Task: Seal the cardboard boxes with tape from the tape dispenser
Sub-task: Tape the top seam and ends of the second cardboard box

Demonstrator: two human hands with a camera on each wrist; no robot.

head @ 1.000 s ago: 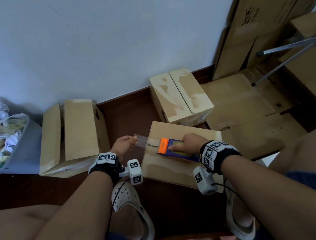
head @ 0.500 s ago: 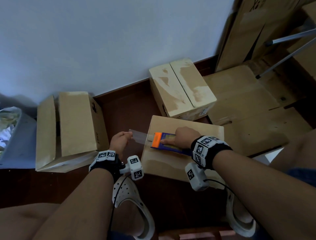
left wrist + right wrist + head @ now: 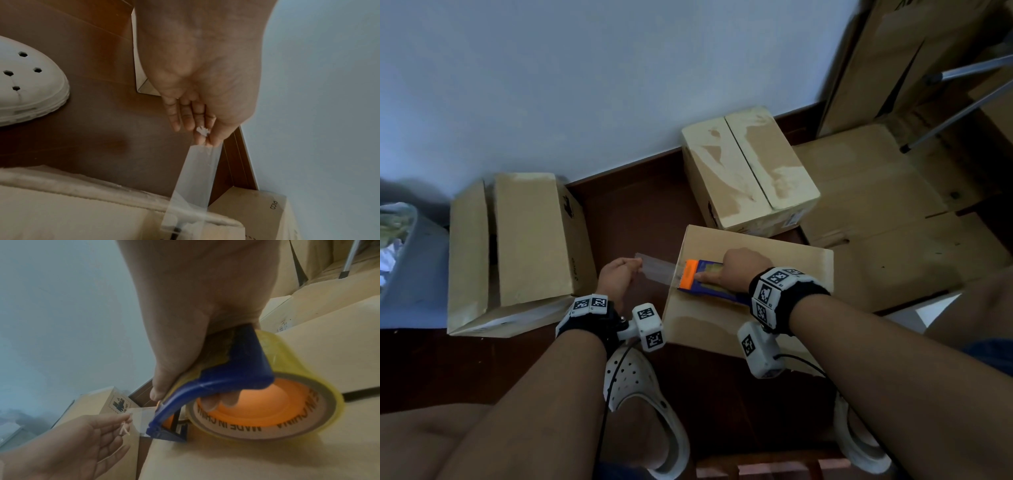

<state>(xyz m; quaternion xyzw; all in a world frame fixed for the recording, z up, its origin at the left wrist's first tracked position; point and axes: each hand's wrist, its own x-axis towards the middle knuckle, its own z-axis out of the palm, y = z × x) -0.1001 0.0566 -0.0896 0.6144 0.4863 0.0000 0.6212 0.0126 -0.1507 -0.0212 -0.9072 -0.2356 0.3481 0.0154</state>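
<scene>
Dark floor (image 3: 640, 205), tape (image 3: 657, 270) bridging box edge (image 3: 677, 274), dispenser (image 3: 705, 279)

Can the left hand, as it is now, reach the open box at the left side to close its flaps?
Probably not yet. The left hand pinches the pulled-out tape, so it is occupied. Otherwise the way looks free: only bare floor lies between it and the open box.

Tape dispenser (image 3: 224, 382): blue frame w/ orange front edge; orange hub, grey core ring w/ black lettering, yellowish roll. Tape strip (image 3: 658, 270): clear. Cardboard boxes (image 3: 748, 171): tan, pale whitish patches on top. Floor (image 3: 633, 205): dark reddish-brown. Wall (image 3: 585, 75): pale blue-grey. Clogs (image 3: 633, 380): white, w/ holes. Wrist bands (image 3: 780, 294): black, w/ white tags bearing black square-pattern markers.
</scene>
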